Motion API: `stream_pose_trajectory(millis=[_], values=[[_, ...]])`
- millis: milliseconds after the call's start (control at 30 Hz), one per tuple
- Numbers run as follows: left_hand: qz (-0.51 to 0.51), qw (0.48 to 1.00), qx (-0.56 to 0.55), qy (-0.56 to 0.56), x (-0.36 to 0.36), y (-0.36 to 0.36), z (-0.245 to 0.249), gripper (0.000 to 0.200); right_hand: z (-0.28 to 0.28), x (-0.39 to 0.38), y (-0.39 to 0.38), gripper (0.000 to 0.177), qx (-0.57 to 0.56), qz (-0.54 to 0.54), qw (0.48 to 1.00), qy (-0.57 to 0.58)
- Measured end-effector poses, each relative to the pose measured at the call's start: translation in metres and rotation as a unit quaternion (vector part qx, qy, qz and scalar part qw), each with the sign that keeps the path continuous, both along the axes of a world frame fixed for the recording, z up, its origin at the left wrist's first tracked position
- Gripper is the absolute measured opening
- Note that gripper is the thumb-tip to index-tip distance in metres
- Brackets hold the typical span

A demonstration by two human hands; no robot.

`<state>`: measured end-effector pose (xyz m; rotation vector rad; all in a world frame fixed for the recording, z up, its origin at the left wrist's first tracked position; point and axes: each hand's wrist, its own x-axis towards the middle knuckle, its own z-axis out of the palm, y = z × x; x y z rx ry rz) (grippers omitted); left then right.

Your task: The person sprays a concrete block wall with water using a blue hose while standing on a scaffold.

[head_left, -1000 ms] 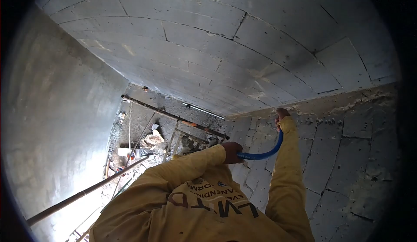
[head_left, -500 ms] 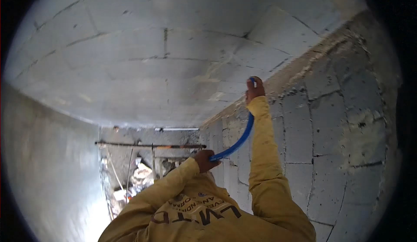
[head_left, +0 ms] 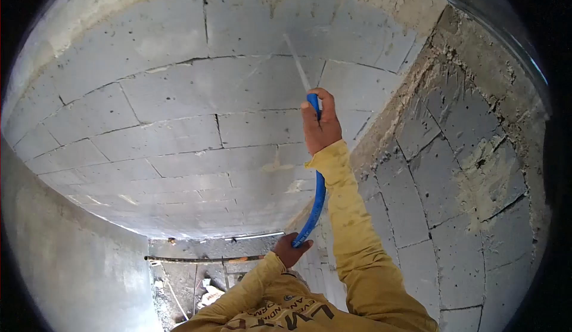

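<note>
A blue hose [head_left: 320, 194] curves upward between my two hands. My right hand [head_left: 322, 123] is closed around it close to its end, with the thumb and a finger at the mouth. A thin stream of water [head_left: 297, 61] shoots from that end onto the grey block wall [head_left: 170, 90] in front of me, where a darker wet patch shows. Lower down, near my chest, my left hand [head_left: 287, 250] grips a further length of the same hose. The rest of the hose is hidden behind my left hand and body.
Another block wall [head_left: 411, 213] meets the front one at a rough mortar corner on the right. A smooth plastered wall [head_left: 77, 236] stands at left. Far below, a rusty pole [head_left: 205, 260] crosses above a floor with debris [head_left: 210, 296].
My view has tilted up, showing more of the upper wall. My right hand has swung the hose end leftward, away from the corner, and the water stream is now plainly visible.
</note>
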<state>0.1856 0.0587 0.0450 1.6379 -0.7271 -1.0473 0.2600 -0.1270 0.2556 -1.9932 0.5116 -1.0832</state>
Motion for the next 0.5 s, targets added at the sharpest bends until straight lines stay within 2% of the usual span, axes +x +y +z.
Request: stream_pose_trajectory(millis=[100,200,233,267,367,500], values=[[0.005,0.999,-0.035,-0.038,0.002,-0.003,0.009,0.038,0.026,0.017,0.020,0.034,-0.039,0.032,0.998,0.033],[0.036,0.998,-0.042,-0.020,0.005,0.001,0.050,0.040,0.043,0.035,0.037,0.034,-0.062,0.067,0.995,0.033],[0.047,0.997,-0.053,-0.010,0.004,0.001,0.054,0.041,0.047,0.040,0.039,0.035,-0.069,0.070,0.994,0.037],[0.054,0.997,-0.049,-0.010,0.005,-0.004,0.036,0.042,0.051,0.043,0.042,0.035,-0.076,0.071,0.994,0.042],[0.065,0.996,-0.058,-0.007,0.007,0.000,0.061,0.043,0.062,0.047,0.049,0.034,-0.083,0.081,0.993,0.021],[0.058,0.997,-0.048,-0.010,0.008,0.003,0.069,0.044,0.052,0.050,0.031,0.033,-0.057,0.047,0.997,-0.039]])
